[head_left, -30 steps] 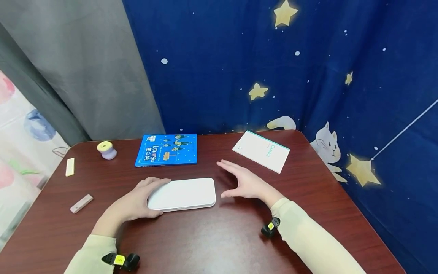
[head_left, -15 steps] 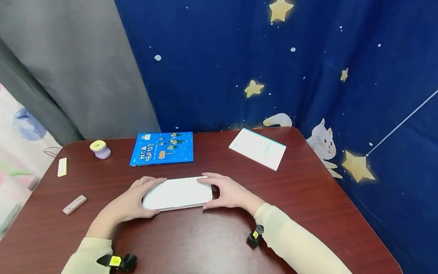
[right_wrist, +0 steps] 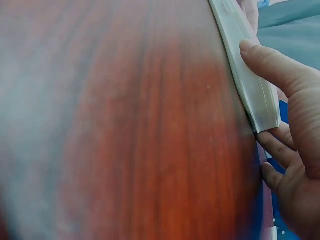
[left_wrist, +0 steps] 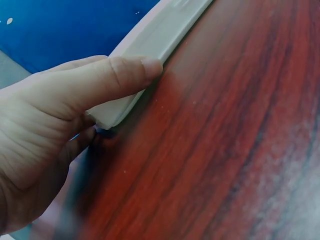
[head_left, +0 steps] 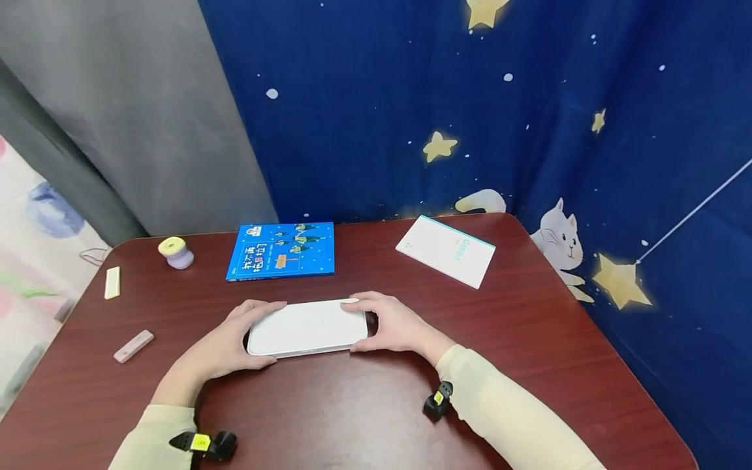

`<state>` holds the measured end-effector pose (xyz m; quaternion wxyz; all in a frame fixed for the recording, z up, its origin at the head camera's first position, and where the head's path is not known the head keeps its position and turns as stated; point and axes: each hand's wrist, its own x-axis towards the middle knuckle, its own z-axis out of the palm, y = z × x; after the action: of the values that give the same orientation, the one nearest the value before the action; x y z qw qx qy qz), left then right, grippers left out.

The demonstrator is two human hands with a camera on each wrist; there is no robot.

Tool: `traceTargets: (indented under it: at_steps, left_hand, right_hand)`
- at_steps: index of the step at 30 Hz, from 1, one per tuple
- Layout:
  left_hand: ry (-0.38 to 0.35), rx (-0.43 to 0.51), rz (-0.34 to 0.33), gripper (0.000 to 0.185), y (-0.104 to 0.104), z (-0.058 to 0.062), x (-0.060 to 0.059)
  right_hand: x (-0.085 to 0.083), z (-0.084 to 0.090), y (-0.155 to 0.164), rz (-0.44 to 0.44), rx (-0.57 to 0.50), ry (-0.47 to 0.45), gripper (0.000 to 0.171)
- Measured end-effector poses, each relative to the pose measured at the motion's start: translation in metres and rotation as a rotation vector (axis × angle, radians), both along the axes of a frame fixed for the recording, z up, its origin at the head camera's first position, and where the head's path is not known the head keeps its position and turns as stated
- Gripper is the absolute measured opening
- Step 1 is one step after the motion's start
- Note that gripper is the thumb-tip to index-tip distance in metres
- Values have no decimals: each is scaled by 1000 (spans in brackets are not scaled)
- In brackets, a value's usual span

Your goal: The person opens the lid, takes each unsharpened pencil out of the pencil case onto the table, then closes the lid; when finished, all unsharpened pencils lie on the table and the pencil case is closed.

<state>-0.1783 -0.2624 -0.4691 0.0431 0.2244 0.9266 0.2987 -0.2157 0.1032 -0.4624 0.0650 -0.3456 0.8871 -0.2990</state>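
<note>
A flat white case with rounded corners (head_left: 308,326) lies lengthwise across the middle of the brown table. My left hand (head_left: 229,343) grips its left end, thumb along the near side and fingers at the far side. At the opposite end, my right hand (head_left: 396,326) holds the case the same way. In the left wrist view, the left thumb presses on the pale side wall of the case (left_wrist: 167,32). The right wrist view shows the right thumb on that same wall (right_wrist: 245,82), with fingers bent round behind the end.
Behind the case lie a blue book (head_left: 282,251) and a white booklet marked Gambit (head_left: 446,251). A yellow-and-lilac spool-shaped thing (head_left: 176,252), a cream bar (head_left: 112,282) and a pinkish bar (head_left: 134,346) are on the left. Curtains hang beyond the table's back edge.
My right hand has moved left from beside the case and taken hold of its right end. The left hand keeps its grip. The head view has shifted slightly.
</note>
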Motion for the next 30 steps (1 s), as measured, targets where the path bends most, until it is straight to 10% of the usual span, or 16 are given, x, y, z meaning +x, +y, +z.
traceTargets:
  at_steps: [30]
  left_hand:
    - [-12,95,54,107,-8,-10,3]
  right_hand:
    - [-13,13,-2,3,62,-22,76]
